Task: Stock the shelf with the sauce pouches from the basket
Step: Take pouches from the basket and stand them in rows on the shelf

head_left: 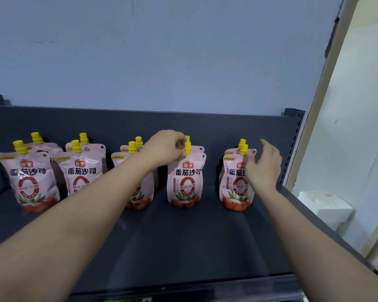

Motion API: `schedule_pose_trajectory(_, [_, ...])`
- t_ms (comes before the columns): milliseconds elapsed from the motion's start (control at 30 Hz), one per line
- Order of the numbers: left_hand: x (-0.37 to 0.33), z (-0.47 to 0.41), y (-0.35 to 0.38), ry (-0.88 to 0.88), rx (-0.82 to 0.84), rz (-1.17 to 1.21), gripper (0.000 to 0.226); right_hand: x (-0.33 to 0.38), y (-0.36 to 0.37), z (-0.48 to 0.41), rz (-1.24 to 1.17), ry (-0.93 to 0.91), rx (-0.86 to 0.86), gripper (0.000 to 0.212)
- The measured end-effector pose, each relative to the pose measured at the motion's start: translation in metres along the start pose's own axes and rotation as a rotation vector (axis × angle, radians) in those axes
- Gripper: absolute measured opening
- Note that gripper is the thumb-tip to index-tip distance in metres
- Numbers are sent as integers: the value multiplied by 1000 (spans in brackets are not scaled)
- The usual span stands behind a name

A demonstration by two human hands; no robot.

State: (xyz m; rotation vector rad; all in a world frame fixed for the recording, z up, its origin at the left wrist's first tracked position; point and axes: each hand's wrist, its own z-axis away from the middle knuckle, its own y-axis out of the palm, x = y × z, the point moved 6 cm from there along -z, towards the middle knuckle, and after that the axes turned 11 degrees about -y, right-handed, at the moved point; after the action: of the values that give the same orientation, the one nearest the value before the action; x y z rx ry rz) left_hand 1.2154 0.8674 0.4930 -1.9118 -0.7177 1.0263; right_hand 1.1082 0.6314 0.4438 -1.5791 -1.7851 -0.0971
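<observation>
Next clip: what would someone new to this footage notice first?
Pink pouches with yellow caps stand in a row of pairs along the dark shelf. Both bare arms reach in: the left hand pinches the top of the fourth front pouch, and the right hand, fingers spread, rests against the rightmost pouch. The shelf's front half is bare.

A dark grey shelf (183,243) is seen across the lower frame. Pink sauce pouches (184,182) with yellow caps are stood upright on it in five front-to-back pairs, left to right.
</observation>
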Motion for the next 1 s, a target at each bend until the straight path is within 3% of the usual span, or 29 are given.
schedule_pose_trajectory(167, [-2, 19, -17, 41, -118, -254, 37, 44, -3, 10, 67, -220, 63, 58])
schedule_pose_trajectory(433, [20, 72, -57, 61, -309, -573, 28, 107, 22, 42, 68, -381, 352, 71])
schedule_pose_trajectory(900, [164, 244, -141, -399, -266, -834, 33, 276, 73, 184, -153, -741, 749, 59])
schedule_pose_trajectory(1000, [197, 294, -164, -525, -221, -878, 43, 316, 80, 220, -201, -806, 822, 58])
